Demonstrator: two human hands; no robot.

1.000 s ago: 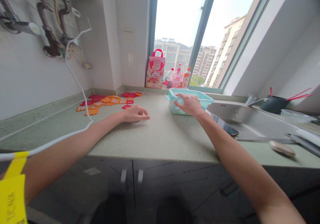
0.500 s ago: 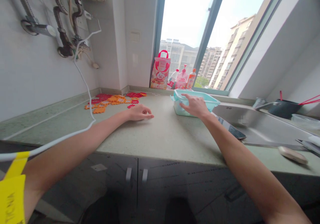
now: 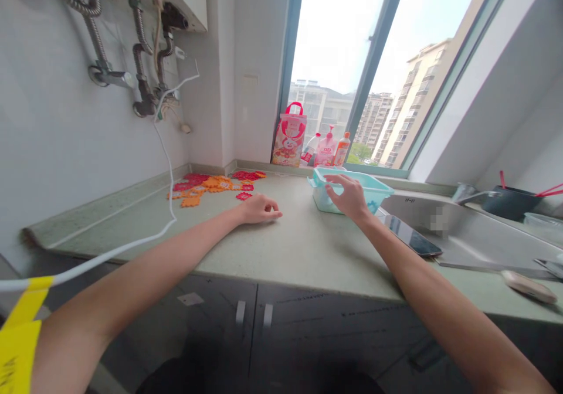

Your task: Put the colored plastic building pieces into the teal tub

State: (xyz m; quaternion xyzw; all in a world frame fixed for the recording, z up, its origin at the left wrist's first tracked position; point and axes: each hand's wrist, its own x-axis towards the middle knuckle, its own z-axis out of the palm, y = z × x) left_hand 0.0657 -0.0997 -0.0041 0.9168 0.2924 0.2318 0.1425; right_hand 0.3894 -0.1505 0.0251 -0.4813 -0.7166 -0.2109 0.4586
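Note:
My left hand rests on the pale green countertop, its fingers curled in and nothing visible in them. Beyond it lies a cluster of flat red and orange pieces with scalloped edges, some overlapping. A single red piece lies closest to that hand. My right hand is at the near side of a light turquoise plastic basket, thumb and fingers apart. Whether its fingertips touch the rim I cannot tell. The hand covers part of the basket, and what lies inside it is mostly hidden.
Right of the basket, a phone lies at the edge of the steel sink. A beige oval object sits near the front edge. A white cable hangs across the left side. A pink bag and several bottles stand by the window.
The whole view has shifted, so everything appears slightly lower and further right. My right hand's fingers sit a little lower against the basket. My left hand stays curled on the counter.

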